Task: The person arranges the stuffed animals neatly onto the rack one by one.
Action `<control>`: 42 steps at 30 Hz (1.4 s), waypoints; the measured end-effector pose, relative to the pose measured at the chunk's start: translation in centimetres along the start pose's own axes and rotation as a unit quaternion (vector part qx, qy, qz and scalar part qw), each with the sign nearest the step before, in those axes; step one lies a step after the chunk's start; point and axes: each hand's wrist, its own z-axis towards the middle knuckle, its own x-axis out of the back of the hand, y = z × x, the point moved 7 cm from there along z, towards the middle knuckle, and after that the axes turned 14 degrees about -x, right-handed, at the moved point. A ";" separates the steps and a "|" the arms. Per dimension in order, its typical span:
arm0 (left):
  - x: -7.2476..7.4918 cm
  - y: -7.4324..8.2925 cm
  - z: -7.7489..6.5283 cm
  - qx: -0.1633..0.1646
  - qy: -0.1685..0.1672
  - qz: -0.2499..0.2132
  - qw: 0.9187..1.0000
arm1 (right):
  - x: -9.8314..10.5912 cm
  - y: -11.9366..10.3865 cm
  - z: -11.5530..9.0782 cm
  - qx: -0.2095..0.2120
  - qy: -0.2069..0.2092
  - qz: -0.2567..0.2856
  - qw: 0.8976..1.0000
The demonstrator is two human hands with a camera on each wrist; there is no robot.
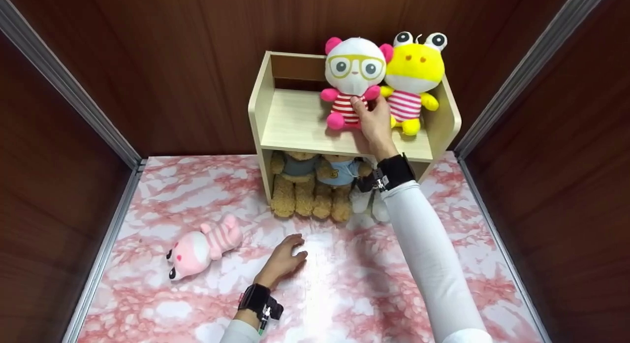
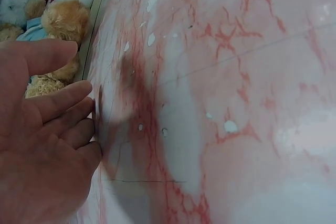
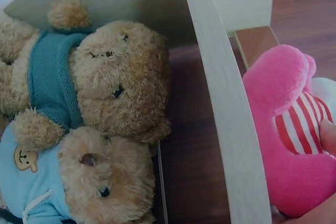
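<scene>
My right hand (image 1: 377, 125) holds a pink-and-white plush bear (image 1: 355, 67) with yellow glasses and a red-striped body, the thumb across its belly. The plush sits upright on the upper shelf (image 1: 295, 119), beside a yellow plush frog (image 1: 415, 70) at the right. In the right wrist view, the bear's pink legs (image 3: 294, 187) show just past the shelf board, with only a bit of the hand visible. Low over the marbled surface, my left hand (image 1: 281, 260) is relaxed and holds nothing; its palm and loosely bent fingers (image 2: 68, 100) show in the left wrist view.
A pink plush frog (image 1: 193, 253) lies on its back at the left of the marbled surface (image 1: 172, 195). Under the shelf board sit a brown teddy in a teal sweater (image 3: 55, 80), another in light blue (image 3: 39, 166), and a white plush (image 1: 362, 200). Dark wood panels (image 1: 172, 62) enclose the space.
</scene>
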 end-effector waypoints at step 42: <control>8.3 0.5 -2.2 0.040 0.182 -0.015 0.982 | 7.5 12.4 -14.0 0.146 -0.008 0.089 0.985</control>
